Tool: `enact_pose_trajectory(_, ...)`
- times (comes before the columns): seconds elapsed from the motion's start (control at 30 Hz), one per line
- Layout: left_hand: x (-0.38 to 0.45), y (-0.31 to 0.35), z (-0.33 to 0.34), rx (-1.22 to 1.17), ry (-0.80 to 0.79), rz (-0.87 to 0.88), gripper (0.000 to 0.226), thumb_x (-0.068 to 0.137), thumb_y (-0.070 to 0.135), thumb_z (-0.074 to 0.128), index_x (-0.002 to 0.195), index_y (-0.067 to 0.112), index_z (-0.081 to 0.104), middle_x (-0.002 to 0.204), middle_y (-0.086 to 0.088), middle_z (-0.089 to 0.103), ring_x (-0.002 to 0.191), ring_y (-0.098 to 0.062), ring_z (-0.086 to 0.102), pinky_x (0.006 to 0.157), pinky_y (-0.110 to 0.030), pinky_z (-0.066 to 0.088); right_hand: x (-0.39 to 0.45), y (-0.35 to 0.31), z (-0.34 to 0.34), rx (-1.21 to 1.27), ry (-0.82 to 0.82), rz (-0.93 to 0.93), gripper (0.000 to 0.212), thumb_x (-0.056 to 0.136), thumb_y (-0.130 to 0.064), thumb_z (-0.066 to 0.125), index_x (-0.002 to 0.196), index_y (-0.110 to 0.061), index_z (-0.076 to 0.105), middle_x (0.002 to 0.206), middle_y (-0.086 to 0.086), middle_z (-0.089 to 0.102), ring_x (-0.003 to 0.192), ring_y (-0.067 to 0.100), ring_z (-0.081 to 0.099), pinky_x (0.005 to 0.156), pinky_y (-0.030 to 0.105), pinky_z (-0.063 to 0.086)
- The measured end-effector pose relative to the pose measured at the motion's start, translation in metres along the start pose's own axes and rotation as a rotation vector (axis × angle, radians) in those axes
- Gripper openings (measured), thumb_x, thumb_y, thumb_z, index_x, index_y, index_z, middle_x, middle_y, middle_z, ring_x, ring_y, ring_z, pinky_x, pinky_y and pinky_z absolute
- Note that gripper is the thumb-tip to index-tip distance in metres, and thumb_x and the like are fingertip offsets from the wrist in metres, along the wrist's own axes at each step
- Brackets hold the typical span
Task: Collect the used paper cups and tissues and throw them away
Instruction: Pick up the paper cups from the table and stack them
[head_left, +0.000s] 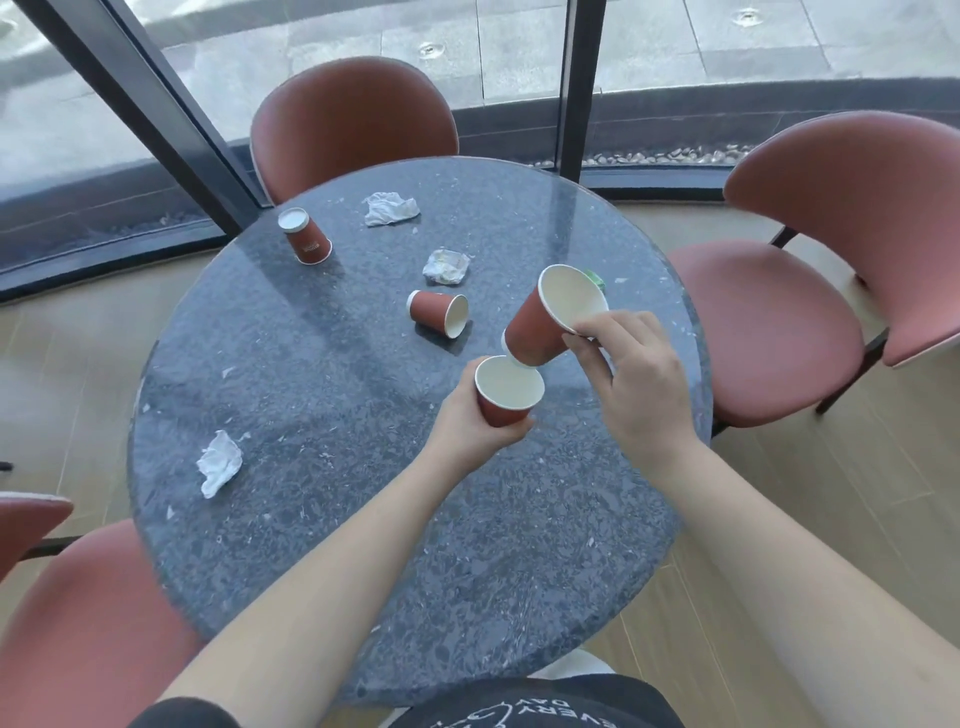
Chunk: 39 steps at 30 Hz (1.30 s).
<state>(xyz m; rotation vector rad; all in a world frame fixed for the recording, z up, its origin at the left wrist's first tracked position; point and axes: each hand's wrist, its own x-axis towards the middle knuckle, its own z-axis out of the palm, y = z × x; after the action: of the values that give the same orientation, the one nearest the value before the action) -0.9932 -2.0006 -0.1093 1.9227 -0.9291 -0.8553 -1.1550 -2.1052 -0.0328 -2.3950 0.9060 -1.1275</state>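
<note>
Head view: round dark speckled table seen from above, both bare forearms reaching in over it. Left hand is wrapped around the lower body of an upright red paper cup, mouth up, white inside visible, held above the tabletop near centre. Right hand pinches the rim of a second red cup, thumb and fingertips on the near edge of its mouth; that cup is tilted, mouth up and to the right, its base touching the rim of the left-hand cup, not seated inside it. Still on the table: a third red cup lying on its side just beyond the hands, mouth facing right; a fourth red cup standing upside down at the far left. Crumpled tissues: one at the far edge, one just behind the lying cup, one at the near left, well apart from the rest. Small green object mostly hidden behind the tilted cup, can't tell what it is. Reddish-pink padded chairs ring the table: far, right, near left. Glass wall with dark frames behind.
</note>
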Motion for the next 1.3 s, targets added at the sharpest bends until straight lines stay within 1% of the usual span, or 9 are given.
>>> enact_pose_trajectory(0.13, -0.011, -0.006, -0.023, 0.003, 0.017, 0.009, 0.070, 0.071, 0.021, 0.090, 0.116, 0.052, 0.044, 0.108, 0.022, 0.066, 0.092, 0.017, 0.061, 0.070, -0.005, 0.047, -0.013, -0.032, 0.018, 0.037, -0.060, -0.065, 0.022, 0.096, -0.021, 0.064, 0.095, -0.002, 0.075, 0.093, 0.009, 0.073, 0.081, 0.035, 0.063, 0.073, 0.041, 0.053)
enact_pose_trajectory(0.4, -0.037, -0.028, -0.072, -0.016, 0.057, 0.013, 0.068, 0.071, 0.022, 0.088, 0.112, 0.054, 0.044, 0.102, 0.022, 0.066, 0.088, 0.021, 0.059, 0.070, -0.001, 0.043, -0.033, -0.082, 0.058, 0.045, -0.168, -0.124, 0.015, 0.089, -0.017, 0.070, 0.096, -0.007, 0.079, 0.095, 0.008, 0.073, 0.083, 0.034, 0.063, 0.076, 0.038, 0.053)
enact_pose_trajectory(0.5, -0.044, -0.034, -0.088, -0.040, 0.073, 0.019, 0.068, 0.068, 0.026, 0.087, 0.107, 0.063, 0.045, 0.098, 0.026, 0.068, 0.090, 0.021, 0.060, 0.072, -0.002, 0.043, -0.038, -0.099, 0.069, 0.041, -0.201, -0.106, 0.022, 0.087, -0.018, 0.073, 0.106, -0.008, 0.077, 0.102, 0.011, 0.070, 0.090, 0.032, 0.061, 0.083, 0.043, 0.053)
enact_pose_trajectory(0.63, -0.052, -0.040, -0.108, -0.064, 0.077, 0.018, 0.070, 0.065, 0.035, 0.083, 0.101, 0.078, 0.041, 0.097, 0.038, 0.066, 0.093, 0.019, 0.060, 0.074, -0.003, 0.045, -0.038, -0.118, 0.080, 0.086, -0.295, -0.008, 0.042, 0.091, -0.030, 0.067, 0.129, -0.012, 0.066, 0.120, 0.010, 0.064, 0.110, 0.021, 0.051, 0.099, 0.033, 0.038)
enact_pose_trajectory(0.83, -0.057, -0.054, -0.121, -0.082, 0.040, 0.035, 0.071, 0.068, 0.024, 0.088, 0.110, 0.062, 0.046, 0.101, 0.032, 0.067, 0.094, 0.015, 0.062, 0.071, -0.005, 0.048, -0.038, -0.140, 0.103, 0.211, -0.527, 0.055, 0.055, 0.098, -0.030, 0.060, 0.149, -0.015, 0.044, 0.151, -0.003, 0.044, 0.141, 0.017, 0.040, 0.118, 0.033, 0.028)
enact_pose_trajectory(0.97, -0.053, -0.050, -0.122, -0.077, 0.034, 0.042, 0.074, 0.063, 0.032, 0.088, 0.114, 0.063, 0.043, 0.106, 0.026, 0.067, 0.095, 0.015, 0.062, 0.073, -0.006, 0.049, -0.038, -0.142, 0.111, 0.284, -0.558, 0.217, 0.060, 0.099, -0.028, 0.060, 0.153, -0.019, 0.036, 0.150, -0.012, 0.037, 0.142, 0.007, 0.032, 0.113, 0.006, 0.017)
enact_pose_trajectory(1.07, -0.046, -0.045, -0.122, -0.012, 0.030, 0.075, 0.076, 0.062, 0.033, 0.086, 0.119, 0.057, 0.043, 0.106, 0.024, 0.065, 0.098, 0.001, 0.065, 0.082, -0.020, 0.053, -0.036, -0.138, 0.113, 0.314, -0.550, 0.303, 0.063, 0.097, -0.028, 0.064, 0.153, -0.018, 0.036, 0.148, -0.008, 0.042, 0.135, 0.001, 0.033, 0.104, -0.004, 0.014)
enact_pose_trajectory(1.13, -0.040, -0.043, -0.121, 0.036, 0.034, 0.082, 0.076, 0.063, 0.034, 0.087, 0.121, 0.054, 0.041, 0.107, 0.023, 0.063, 0.100, -0.005, 0.065, 0.084, -0.029, 0.054, -0.034, -0.134, 0.114, 0.345, -0.563, 0.348, 0.064, 0.096, -0.030, 0.065, 0.153, -0.021, 0.036, 0.149, -0.010, 0.042, 0.137, 0.000, 0.033, 0.105, 0.000, 0.017)
enact_pose_trajectory(1.3, -0.026, -0.043, -0.110, 0.036, 0.071, 0.037, 0.074, 0.063, 0.037, 0.086, 0.118, 0.057, 0.040, 0.107, 0.023, 0.064, 0.102, -0.006, 0.065, 0.083, -0.030, 0.054, -0.022, -0.117, 0.119, 0.407, -0.606, 0.400, 0.064, 0.095, -0.031, 0.068, 0.152, -0.024, 0.039, 0.153, -0.010, 0.044, 0.140, 0.003, 0.036, 0.110, 0.012, 0.023)
